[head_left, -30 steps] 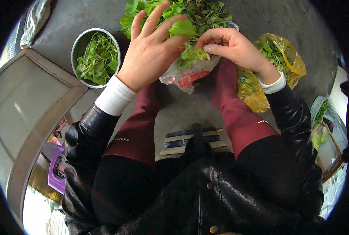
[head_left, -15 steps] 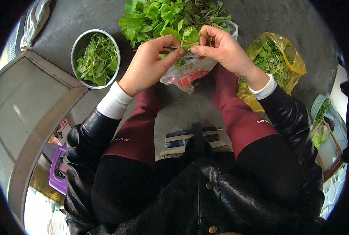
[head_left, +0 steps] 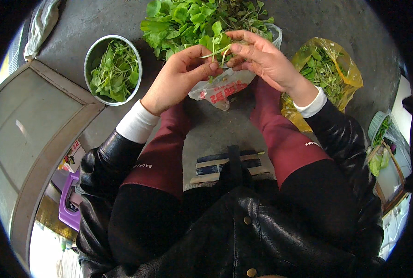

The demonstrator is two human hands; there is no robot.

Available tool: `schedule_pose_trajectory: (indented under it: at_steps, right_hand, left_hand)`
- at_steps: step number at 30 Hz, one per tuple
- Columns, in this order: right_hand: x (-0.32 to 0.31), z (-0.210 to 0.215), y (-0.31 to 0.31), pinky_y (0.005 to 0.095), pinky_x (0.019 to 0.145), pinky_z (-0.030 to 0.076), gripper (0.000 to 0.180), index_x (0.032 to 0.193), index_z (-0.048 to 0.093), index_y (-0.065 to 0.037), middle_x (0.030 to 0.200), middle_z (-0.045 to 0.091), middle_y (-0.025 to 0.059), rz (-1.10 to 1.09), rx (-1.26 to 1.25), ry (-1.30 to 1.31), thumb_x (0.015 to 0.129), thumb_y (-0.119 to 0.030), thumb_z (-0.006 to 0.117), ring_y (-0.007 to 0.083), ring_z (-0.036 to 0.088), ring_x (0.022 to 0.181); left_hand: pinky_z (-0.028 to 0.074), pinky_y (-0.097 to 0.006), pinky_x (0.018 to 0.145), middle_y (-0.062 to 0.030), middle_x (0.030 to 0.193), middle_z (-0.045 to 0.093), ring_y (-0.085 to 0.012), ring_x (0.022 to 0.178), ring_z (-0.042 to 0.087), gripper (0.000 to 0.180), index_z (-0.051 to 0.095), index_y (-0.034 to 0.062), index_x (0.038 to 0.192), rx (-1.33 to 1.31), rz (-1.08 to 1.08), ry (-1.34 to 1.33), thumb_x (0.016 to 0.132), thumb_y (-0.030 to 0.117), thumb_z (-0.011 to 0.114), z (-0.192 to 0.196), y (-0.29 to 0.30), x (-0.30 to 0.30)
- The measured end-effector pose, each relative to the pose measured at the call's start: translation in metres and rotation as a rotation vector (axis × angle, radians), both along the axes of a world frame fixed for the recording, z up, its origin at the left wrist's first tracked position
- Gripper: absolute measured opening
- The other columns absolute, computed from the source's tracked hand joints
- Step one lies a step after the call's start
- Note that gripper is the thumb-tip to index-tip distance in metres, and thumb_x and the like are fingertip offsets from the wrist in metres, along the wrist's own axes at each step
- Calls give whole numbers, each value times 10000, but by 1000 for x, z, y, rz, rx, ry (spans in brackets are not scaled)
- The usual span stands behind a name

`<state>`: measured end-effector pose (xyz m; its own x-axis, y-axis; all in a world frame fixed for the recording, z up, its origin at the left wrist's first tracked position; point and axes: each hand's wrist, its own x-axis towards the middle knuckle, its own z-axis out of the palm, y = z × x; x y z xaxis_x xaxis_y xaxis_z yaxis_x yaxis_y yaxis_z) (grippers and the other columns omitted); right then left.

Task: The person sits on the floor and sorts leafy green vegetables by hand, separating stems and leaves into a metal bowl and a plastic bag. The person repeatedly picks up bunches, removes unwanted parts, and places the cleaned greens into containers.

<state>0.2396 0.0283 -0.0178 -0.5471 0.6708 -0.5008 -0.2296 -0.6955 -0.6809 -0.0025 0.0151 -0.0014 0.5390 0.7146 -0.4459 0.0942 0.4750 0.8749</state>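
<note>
Between my hands are pale-stemmed leafy green sprigs (head_left: 217,45), held above a white plastic bag (head_left: 225,88) with red print. My left hand (head_left: 181,76) pinches the stems between thumb and forefinger. From the other side, my right hand (head_left: 264,60) has its thumb and fingers closed around the same greens; its lower fingers are partly hidden. Just beyond lies a big heap of leafy greens (head_left: 181,23), bright on the left and darker, more wilted on the right. It spreads over the bag's far side.
A round metal bowl (head_left: 87,69) of picked greens stands on the dark floor at left. To the right sits a yellow plastic bag (head_left: 352,76) with more greens. A glazed frame (head_left: 35,116) borders the left side. Far right, a basket (head_left: 377,125) stands beside vegetables.
The right fingers have stretched and shifted slightly left over the sprigs, whose stems now spread apart. My left hand has barely moved.
</note>
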Motion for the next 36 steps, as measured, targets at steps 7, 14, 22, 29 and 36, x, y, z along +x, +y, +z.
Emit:
schedule_pose_trajectory:
  at_steps: [7,14,22,29,36]
  right_hand:
    - [9,-8,3,239,764,503,183,1040,690,-21,961,676,2,67,386,-291,979,-192,667,60,615,854]
    - [4,4,2,215,730,446,154,985,676,-7,897,628,-32,136,588,-446,966,-160,681,40,548,822]
    - [-4,19,-1,312,697,483,184,915,680,-10,832,628,70,213,845,-668,907,-192,710,183,614,759]
    - [-6,16,-1,368,724,506,182,920,701,-30,834,664,128,168,1038,-722,889,-210,702,292,652,804]
    - [0,9,-3,271,781,531,198,1056,722,22,970,741,65,206,726,-664,956,-135,655,109,655,802]
  left_hand:
    - [511,-253,773,-29,977,691,-96,892,634,188,604,50,1160,-143,70,63,1033,185,571,-1,-3,-5]
    - [531,-328,734,-113,922,660,-219,817,661,398,614,44,1143,681,144,364,825,207,791,5,-1,6]
    - [527,-296,739,-96,863,685,-160,775,653,189,650,-4,991,515,-56,396,906,156,701,9,-3,17]
    - [487,-275,655,-45,817,663,-88,701,577,146,670,21,1018,90,-71,182,988,121,568,0,-5,13]
    - [495,-354,628,-130,761,652,-241,626,594,243,696,54,1036,532,-55,294,924,0,488,-8,-8,1]
